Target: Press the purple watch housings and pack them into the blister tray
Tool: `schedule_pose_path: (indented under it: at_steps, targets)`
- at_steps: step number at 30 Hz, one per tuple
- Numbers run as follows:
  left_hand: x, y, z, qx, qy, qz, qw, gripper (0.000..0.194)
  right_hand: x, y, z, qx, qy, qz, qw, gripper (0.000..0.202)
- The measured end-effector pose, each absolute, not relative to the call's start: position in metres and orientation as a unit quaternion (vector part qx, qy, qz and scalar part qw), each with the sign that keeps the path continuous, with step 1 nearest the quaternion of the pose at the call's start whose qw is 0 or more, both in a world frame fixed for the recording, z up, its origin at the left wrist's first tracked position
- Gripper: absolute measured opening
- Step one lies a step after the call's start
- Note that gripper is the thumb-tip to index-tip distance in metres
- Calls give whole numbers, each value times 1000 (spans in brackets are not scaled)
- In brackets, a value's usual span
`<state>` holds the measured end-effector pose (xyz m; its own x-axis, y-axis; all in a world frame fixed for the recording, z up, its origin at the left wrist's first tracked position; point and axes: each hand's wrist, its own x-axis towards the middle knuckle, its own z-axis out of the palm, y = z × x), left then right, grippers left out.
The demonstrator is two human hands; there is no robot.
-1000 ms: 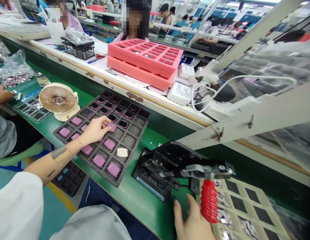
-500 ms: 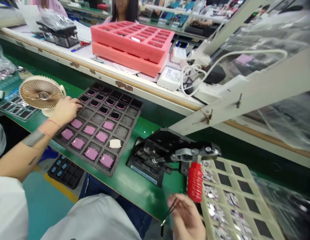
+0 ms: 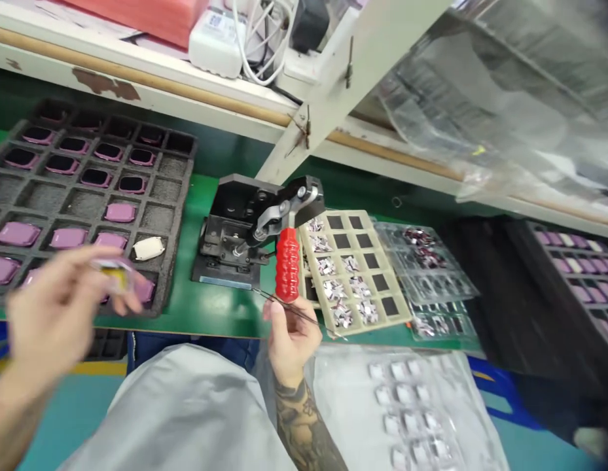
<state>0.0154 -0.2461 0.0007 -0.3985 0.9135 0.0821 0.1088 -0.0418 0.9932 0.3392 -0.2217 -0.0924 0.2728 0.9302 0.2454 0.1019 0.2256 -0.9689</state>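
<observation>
My left hand (image 3: 63, 314), smeared by motion, holds a small pink watch case (image 3: 118, 271) with a yellow patch showing inside. It is over the front of a dark foam tray (image 3: 167, 188) of pink cases and black-faced watches. One cream case (image 3: 149, 248) sits near the tray's right side. My right hand (image 3: 294, 337) is closed on dark tweezers (image 3: 311, 319), just below the red grip (image 3: 286, 265) of a black toggle clamp press (image 3: 235, 229). The tweezer tips point left, near the press's base plate.
Right of the press lies a cream compartment tray (image 3: 406, 313) with small shiny parts and dark pads. Clear plastic trays (image 3: 431, 261) lie beyond it. A white upright post (image 3: 328, 98) rises behind the press. More cases fill a rack (image 3: 573, 261) at far right.
My left hand has come forward from the back of the foam tray, now with a watch case in it. The view has swung right. My right hand still holds the tweezers.
</observation>
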Motion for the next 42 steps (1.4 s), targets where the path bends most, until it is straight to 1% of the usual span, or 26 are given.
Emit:
schedule_pose_path:
  at_steps: [2,4,5,7,9,15,17,20,23,26,27,29,32,34,38,42]
  targets:
    - [76,-257,-16,397,552,566,466,31,334,-221,-86,-497,-501,358,612,13]
    - [119,-254,-39,352,487,555,575,32,328,-221,-81,-474,-527,356,609,8]
    - [132,-250,-51,331,471,547,607,37,324,-222,-79,-465,-540,355,605,8]
    - [145,-240,-71,309,464,536,634,48,318,-226,-78,-451,-563,357,594,13]
    - [146,-236,-82,312,474,522,637,52,313,-230,-80,-436,-579,357,589,20]
    - [145,-242,-80,362,486,489,628,47,305,-228,-87,-431,-594,347,584,27]
    - [147,-243,-80,362,493,485,625,48,305,-224,-87,-433,-607,340,572,25]
    - [148,-244,-83,361,504,482,619,49,306,-218,-85,-443,-610,346,559,14]
    - [146,-245,-88,382,515,481,598,49,307,-216,-85,-468,-551,413,555,3]
    - [144,-244,-91,386,513,485,595,52,312,-218,-83,-420,-507,537,528,8]
    - [144,-243,-91,377,512,489,597,53,315,-219,-82,-397,-515,555,520,8]
    - [144,-241,-88,352,512,501,603,55,321,-220,-80,-383,-543,523,534,6]
    - [146,-239,-83,323,503,518,612,56,326,-219,-83,-430,-546,398,599,10]
    - [148,-238,-80,317,492,524,620,55,326,-217,-89,-457,-530,376,607,11]
    - [149,-235,-81,305,454,531,647,58,330,-212,-94,-470,-501,447,573,10]
    - [144,-226,-89,240,448,537,673,54,359,-199,-72,-368,-495,535,577,17]
